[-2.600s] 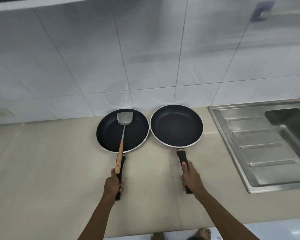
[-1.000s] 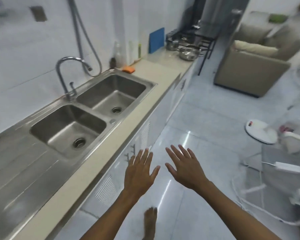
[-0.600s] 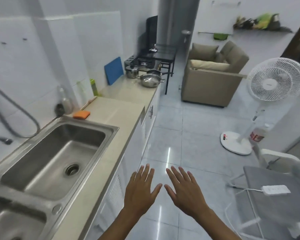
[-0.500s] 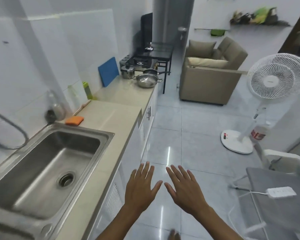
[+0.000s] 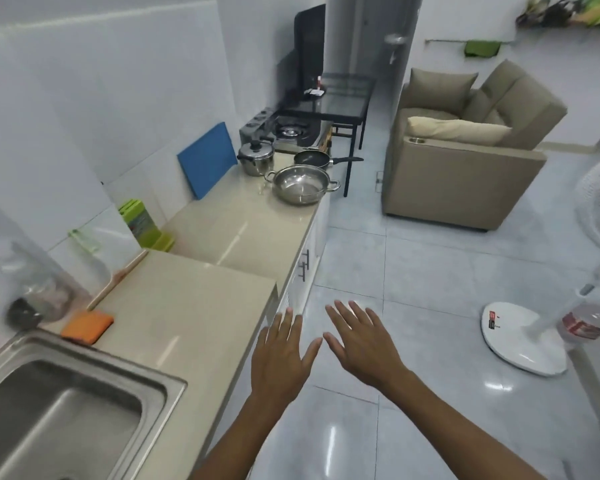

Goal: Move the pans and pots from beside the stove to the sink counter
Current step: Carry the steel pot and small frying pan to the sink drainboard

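Both hands are empty, palms down and fingers spread wide, side by side over the floor just off the counter edge. The left hand [image 5: 280, 355] is nearest the counter [image 5: 201, 317]; the right hand [image 5: 364, 344] is just beside it, thumbs nearly meeting. Well ahead of the fingertips, at the far end of the counter next to the stove [image 5: 293, 130], stand a lidded pot [image 5: 256, 157], a wide steel pan [image 5: 300, 184] with two small handles, and a black frying pan [image 5: 312, 158]. The sink [image 5: 59, 410] lies to the left of the left wrist, an orange sponge [image 5: 88, 325] just beyond it.
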Available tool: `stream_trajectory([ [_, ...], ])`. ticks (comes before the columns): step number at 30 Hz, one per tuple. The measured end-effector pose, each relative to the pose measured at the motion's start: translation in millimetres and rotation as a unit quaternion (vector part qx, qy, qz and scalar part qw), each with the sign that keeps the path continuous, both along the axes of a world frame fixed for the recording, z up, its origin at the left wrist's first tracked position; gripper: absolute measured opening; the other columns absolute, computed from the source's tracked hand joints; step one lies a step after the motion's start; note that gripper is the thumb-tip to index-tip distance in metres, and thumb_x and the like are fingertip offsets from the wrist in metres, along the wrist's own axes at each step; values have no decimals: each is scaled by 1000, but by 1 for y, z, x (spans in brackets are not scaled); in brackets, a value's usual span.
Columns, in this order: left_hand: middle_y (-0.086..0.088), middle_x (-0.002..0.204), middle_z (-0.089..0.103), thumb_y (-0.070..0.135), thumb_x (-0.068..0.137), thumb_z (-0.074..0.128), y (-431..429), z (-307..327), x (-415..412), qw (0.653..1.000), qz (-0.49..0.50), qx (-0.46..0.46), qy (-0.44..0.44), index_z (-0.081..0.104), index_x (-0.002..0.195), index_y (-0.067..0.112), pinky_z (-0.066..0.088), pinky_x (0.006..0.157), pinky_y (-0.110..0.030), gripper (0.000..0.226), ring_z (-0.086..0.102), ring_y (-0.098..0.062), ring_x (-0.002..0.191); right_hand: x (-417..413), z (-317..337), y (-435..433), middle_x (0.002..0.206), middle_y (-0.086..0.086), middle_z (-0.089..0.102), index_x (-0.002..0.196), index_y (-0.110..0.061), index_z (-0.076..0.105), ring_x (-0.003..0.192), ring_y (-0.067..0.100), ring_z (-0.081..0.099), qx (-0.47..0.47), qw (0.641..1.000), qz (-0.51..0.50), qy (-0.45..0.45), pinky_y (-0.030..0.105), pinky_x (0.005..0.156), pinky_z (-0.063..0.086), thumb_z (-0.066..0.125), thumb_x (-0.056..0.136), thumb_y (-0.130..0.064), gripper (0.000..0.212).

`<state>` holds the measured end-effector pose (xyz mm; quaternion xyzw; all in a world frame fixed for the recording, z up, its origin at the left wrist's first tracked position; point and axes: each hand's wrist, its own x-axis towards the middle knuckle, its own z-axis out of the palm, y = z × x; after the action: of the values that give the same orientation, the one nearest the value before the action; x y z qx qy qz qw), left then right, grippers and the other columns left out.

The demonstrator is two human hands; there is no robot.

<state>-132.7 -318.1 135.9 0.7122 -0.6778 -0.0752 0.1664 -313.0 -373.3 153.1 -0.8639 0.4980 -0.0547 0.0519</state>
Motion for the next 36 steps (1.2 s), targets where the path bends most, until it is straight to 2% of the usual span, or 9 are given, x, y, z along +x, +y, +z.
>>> stream_trajectory([
  [3, -5, 160, 40, 70, 96, 20, -72, 3, 6, 1000, 16, -7, 2, 48, 148, 19, 27, 119, -40, 79, 35, -24, 148, 10, 2, -80, 162, 3, 37, 155, -20, 37, 150, 28, 32, 7, 1000, 7, -7, 50, 121, 27, 15, 102, -58, 70],
  [11, -2, 165, 30, 69, 97, 20, -280, -29, 6, 999, 5, 33, -2, 38, 155, 21, 20, 123, -40, 77, 22, -18, 153, 12, -32, -277, 162, 3, 36, 156, -20, 35, 151, 29, 30, 28, 999, -18, 12, 50, 122, 25, 21, 104, -55, 65],
  [16, 0, 167, 26, 69, 97, 19, -419, -33, -8, 997, 18, 65, 30, 32, 156, 22, 16, 124, -39, 77, 20, -18, 154, -1, -26, -398, 159, 5, 42, 153, -17, 42, 147, 31, 39, 29, 998, -41, 32, 51, 118, 33, 5, 102, -55, 74],
  [21, -2, 166, 25, 68, 98, 22, -541, -33, -29, 995, -3, 96, 31, 32, 157, 21, 14, 123, -38, 75, 21, -19, 154, -24, -24, -506, 152, 9, 52, 148, -12, 49, 141, 33, 47, 44, 996, -70, 33, 53, 113, 41, 24, 102, -48, 64],
  [25, -3, 163, 35, 69, 97, 20, -620, -45, -43, 991, 28, 127, 27, 38, 153, 21, 24, 122, -41, 76, 29, -21, 151, -42, -41, -592, 152, 8, 52, 149, -14, 49, 141, 32, 47, 39, 996, -76, 27, 52, 113, 40, 28, 103, -50, 62],
  [29, -4, 150, 55, 73, 94, 20, -684, -73, -56, 968, 132, 174, 127, 45, 148, 21, 36, 112, -42, 79, 50, -25, 136, -57, -66, -688, 156, 6, 47, 152, -17, 44, 145, 31, 42, 37, 998, -42, 14, 50, 117, 33, 38, 104, -47, 56],
  [32, -9, 147, 56, 69, 97, 28, -733, -94, -67, 895, 244, 238, 288, 46, 148, 19, 37, 111, -41, 73, 50, -30, 135, -64, -73, -763, 159, 4, 43, 154, -18, 39, 148, 29, 37, 56, 998, 27, 22, 49, 119, 31, 36, 106, -44, 55],
  [33, -10, 144, 58, 66, 98, 32, -747, -98, -69, 844, 292, 243, 380, 49, 146, 17, 38, 111, -41, 70, 52, -29, 133, -66, -72, -787, 158, 5, 44, 154, -17, 40, 147, 30, 38, 60, 997, 52, 24, 49, 118, 32, 38, 106, -43, 55],
  [36, -5, 122, 67, 62, 97, 45, -772, -101, -83, 618, 424, 178, 637, 54, 137, 19, 46, 96, -40, 59, 63, -21, 110, -72, -64, -850, 155, 8, 48, 152, -14, 43, 144, 32, 42, 63, 990, 123, 27, 51, 115, 35, 40, 105, -40, 54],
])
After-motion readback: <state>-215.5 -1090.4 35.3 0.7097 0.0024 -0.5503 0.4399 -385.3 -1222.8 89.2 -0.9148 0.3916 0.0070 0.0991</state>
